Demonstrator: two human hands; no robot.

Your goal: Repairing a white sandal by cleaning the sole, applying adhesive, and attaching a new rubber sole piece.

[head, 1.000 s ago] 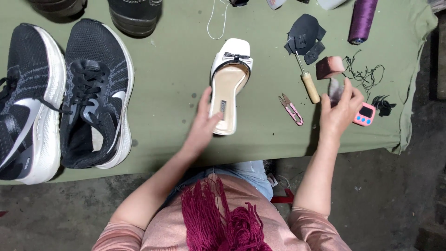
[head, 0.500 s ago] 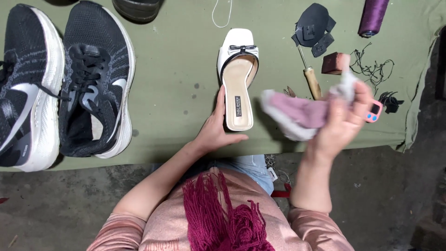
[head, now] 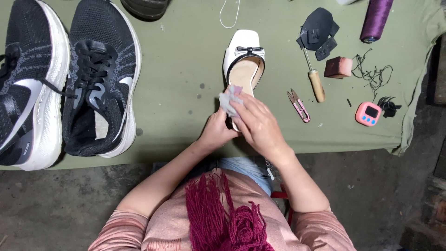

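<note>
A white open-toe sandal with a small black bow (head: 243, 58) lies toe-away on the green cloth (head: 186, 69). My left hand (head: 216, 131) grips its heel end near the table's front edge. My right hand (head: 258, 123) holds a crumpled grey-pink rag (head: 230, 101) and presses it on the sandal's insole, hiding the rear half of the shoe.
Two black-and-white sneakers (head: 100, 79) lie at the left. To the right are pink thread snips (head: 298, 105), a wooden-handled awl (head: 316, 83), a reddish block (head: 338, 67), black leather scraps (head: 318, 28), a purple thread cone (head: 375, 19) and a pink timer (head: 369, 114). The cloth's edge drops off at the right.
My right hand picked up the rag at the right and carried it left onto the sandal. My left hand slid back to the heel.
</note>
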